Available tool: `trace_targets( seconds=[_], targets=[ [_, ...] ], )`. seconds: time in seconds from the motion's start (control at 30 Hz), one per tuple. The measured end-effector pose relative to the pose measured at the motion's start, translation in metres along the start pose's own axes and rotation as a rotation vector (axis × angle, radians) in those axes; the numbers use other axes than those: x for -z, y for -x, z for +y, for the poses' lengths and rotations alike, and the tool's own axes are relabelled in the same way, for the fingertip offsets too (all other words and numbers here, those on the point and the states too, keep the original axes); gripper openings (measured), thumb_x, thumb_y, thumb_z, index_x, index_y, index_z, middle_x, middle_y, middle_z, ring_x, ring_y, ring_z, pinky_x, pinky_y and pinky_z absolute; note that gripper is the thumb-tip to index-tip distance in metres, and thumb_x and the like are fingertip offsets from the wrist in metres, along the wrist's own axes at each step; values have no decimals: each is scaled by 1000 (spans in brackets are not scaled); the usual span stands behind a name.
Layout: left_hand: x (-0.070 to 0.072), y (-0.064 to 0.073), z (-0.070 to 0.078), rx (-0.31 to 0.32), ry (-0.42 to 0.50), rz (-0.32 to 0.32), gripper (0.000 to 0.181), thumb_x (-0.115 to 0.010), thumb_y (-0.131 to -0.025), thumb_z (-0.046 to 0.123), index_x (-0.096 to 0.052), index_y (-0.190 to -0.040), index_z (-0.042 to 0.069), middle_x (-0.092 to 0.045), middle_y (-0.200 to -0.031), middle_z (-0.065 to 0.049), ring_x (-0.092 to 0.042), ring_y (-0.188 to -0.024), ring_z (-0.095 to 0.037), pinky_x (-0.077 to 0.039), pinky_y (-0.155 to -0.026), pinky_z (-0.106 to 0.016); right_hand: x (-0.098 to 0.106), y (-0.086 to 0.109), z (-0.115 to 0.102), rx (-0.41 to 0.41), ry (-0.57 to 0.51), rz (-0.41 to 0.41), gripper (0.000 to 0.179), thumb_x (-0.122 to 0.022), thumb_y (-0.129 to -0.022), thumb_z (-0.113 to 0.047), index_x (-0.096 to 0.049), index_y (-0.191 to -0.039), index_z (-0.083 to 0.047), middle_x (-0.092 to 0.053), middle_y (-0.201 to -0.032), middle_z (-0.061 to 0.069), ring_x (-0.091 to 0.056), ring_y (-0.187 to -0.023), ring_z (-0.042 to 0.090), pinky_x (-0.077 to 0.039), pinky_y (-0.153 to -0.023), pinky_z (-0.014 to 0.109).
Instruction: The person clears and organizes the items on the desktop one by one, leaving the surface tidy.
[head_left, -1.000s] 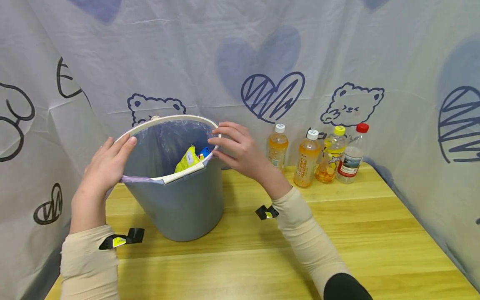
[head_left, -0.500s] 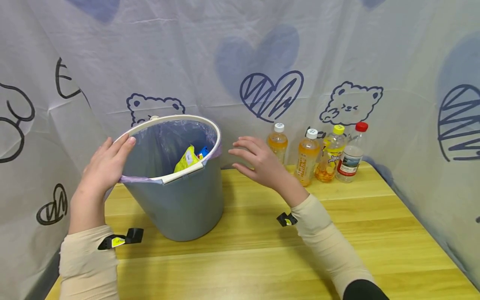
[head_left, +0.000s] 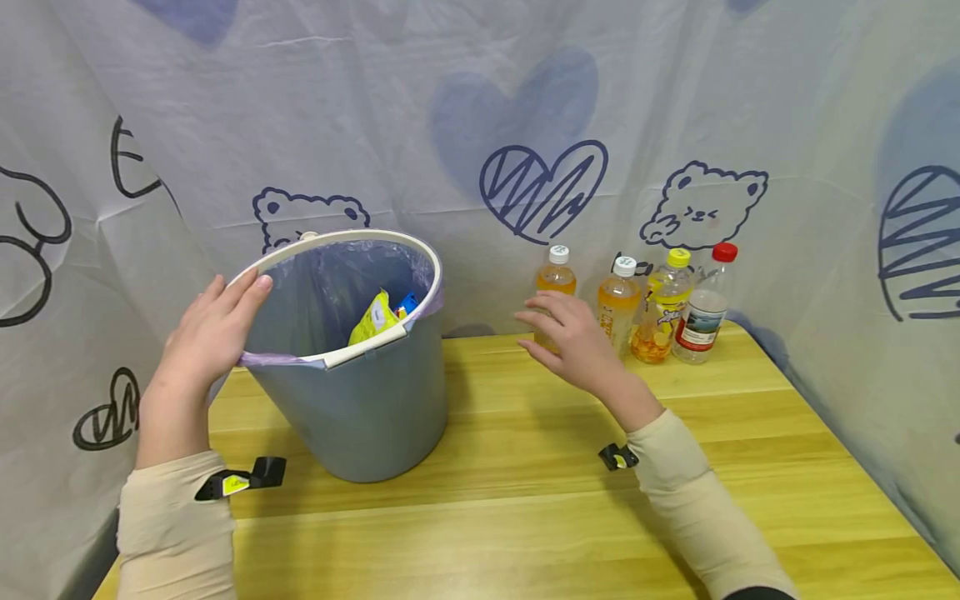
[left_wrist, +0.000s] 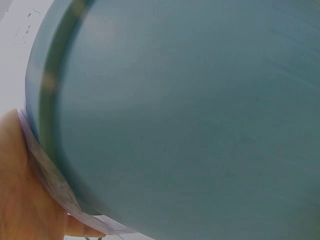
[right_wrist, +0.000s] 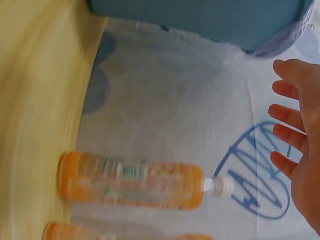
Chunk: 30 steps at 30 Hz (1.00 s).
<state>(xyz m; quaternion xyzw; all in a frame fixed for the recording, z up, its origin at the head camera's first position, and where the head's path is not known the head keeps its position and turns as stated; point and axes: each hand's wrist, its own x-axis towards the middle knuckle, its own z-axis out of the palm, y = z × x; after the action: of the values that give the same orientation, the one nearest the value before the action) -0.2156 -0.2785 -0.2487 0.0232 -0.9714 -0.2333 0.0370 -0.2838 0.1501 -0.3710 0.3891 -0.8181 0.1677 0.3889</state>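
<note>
My left hand rests on the left side of the rim of a grey bucket-like trash bin, its fingers extended along the rim. In the left wrist view, the bin wall fills most of the picture, with the hand against the purple liner edge. A yellow packet and a blue packet lie inside the bin. My right hand hovers empty, fingers spread, overlapping the leftmost orange drink bottle. The right wrist view shows that bottle apart from the fingers.
Beside it stand another orange drink bottle with a white cap, a yellow-capped bottle and a red-capped bottle. All are on the wooden table near a patterned curtain. The table's right edge slants forward.
My right hand has let go of the bin's right rim and moved right, across to the leftmost bottle. The left hand and the bin have stayed in place.
</note>
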Motion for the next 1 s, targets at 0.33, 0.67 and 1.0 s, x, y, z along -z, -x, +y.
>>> trace_targets(
  seconds=[0.33,0.67,1.0],
  targets=[
    [0,2,0,8,2,-1,75,-7,-97,67,-3,-158,25,11,-161,-25,6,-144,-57,-5,-102,-83,19,33,30,-94,71,-35,35,-73,-86,-29,-69,-115,-8,-65,-120,13,-56,-120,34,-45,-100,55],
    [-1,2,1,13,5,7,74,-7,-96,68,-4,-158,26,10,-161,-25,5,-145,-57,-4,-102,-82,40,58,55,-207,138,-24,39,-79,-79,-21,-69,-113,-6,-64,-117,16,-55,-116,36,-44,-98,57],
    [0,2,2,19,-14,3,75,-7,-96,68,-3,-158,26,10,-161,-25,6,-144,-57,-4,-102,-82,44,66,73,-405,205,-41,47,-80,-81,-23,-63,-119,-1,-62,-117,20,-56,-111,39,-46,-92,57]
  ],
)
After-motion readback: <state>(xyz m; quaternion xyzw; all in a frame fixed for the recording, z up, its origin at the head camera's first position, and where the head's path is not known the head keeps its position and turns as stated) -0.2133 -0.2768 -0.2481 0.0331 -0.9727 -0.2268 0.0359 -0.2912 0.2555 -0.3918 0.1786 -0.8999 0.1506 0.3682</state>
